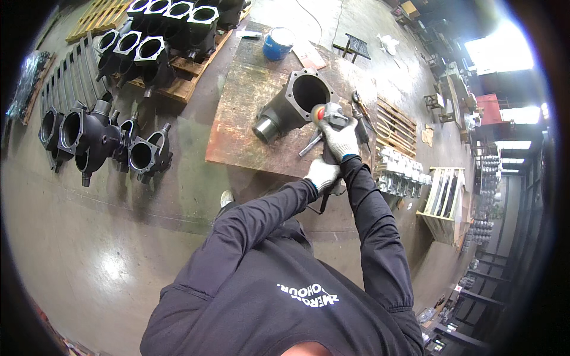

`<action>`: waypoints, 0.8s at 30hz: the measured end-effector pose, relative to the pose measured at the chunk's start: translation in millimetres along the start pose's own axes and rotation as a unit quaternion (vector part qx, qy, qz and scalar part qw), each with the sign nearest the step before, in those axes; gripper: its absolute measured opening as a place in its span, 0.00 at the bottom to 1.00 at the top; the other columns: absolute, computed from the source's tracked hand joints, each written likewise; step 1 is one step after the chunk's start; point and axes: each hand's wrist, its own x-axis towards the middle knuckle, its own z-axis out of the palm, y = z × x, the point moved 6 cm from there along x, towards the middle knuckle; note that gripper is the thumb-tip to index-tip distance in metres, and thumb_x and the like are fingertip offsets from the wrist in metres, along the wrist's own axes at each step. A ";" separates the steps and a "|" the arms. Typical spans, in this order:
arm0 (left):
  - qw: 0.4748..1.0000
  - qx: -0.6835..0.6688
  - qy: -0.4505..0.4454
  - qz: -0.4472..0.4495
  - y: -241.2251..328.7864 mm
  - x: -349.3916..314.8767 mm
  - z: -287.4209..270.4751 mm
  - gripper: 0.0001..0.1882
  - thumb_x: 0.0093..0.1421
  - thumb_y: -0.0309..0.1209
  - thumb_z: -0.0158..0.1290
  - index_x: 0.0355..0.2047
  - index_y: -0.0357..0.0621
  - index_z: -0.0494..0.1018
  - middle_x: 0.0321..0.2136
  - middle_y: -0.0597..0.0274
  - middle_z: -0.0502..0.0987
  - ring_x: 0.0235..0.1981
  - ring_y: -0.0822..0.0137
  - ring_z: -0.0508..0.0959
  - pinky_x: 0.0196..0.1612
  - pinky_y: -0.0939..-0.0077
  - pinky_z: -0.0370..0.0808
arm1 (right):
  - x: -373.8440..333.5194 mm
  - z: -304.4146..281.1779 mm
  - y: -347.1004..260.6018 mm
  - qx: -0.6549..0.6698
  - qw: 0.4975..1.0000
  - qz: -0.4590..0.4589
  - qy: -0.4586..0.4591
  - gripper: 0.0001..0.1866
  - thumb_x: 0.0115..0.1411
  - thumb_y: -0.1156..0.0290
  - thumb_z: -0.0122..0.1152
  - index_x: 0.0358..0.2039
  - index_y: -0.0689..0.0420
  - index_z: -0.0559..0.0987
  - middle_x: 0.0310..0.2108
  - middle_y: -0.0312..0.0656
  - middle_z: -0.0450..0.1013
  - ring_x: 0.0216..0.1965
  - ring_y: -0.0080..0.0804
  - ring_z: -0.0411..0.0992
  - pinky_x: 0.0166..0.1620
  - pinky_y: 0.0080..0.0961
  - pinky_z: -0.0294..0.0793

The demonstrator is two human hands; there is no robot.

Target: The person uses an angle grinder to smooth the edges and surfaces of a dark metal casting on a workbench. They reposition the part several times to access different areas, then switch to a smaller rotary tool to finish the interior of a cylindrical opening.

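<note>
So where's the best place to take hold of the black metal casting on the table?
Probably the bright cylindrical stub at the near left end of the black metal casting, coming from the left. It is round, narrower than the body and juts out toward bare tabletop, while the angle grinder and right hand crowd the right side.
</note>
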 end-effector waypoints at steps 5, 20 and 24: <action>0.986 0.157 -0.007 0.060 -3.8 0.9 -10.7 0.24 0.66 0.39 0.56 0.56 0.36 0.70 0.48 0.54 0.81 0.50 0.60 0.81 0.54 0.68 0.76 | -6.3 14.7 -9.9 -0.014 0.999 -0.029 -0.027 0.52 0.51 0.50 0.77 0.63 0.68 0.57 0.54 0.61 0.74 0.56 0.47 0.76 0.58 0.36 0.74; 0.990 -0.094 0.098 -0.024 10.2 -20.1 -30.5 0.20 0.55 0.21 0.57 0.49 0.31 0.74 0.44 0.51 0.84 0.44 0.60 0.83 0.49 0.66 0.78 | -2.7 39.4 -31.6 -0.022 0.996 -0.052 -0.069 0.52 0.51 0.47 0.77 0.62 0.65 0.58 0.52 0.61 0.75 0.54 0.49 0.77 0.58 0.36 0.74; 0.995 -0.032 0.093 0.012 13.8 -14.7 -15.8 0.19 0.59 0.29 0.62 0.48 0.33 0.74 0.36 0.57 0.83 0.34 0.63 0.83 0.36 0.68 0.79 | -5.3 22.3 -25.4 0.004 0.997 -0.040 -0.073 0.51 0.51 0.50 0.77 0.62 0.67 0.58 0.54 0.59 0.74 0.55 0.46 0.76 0.59 0.35 0.73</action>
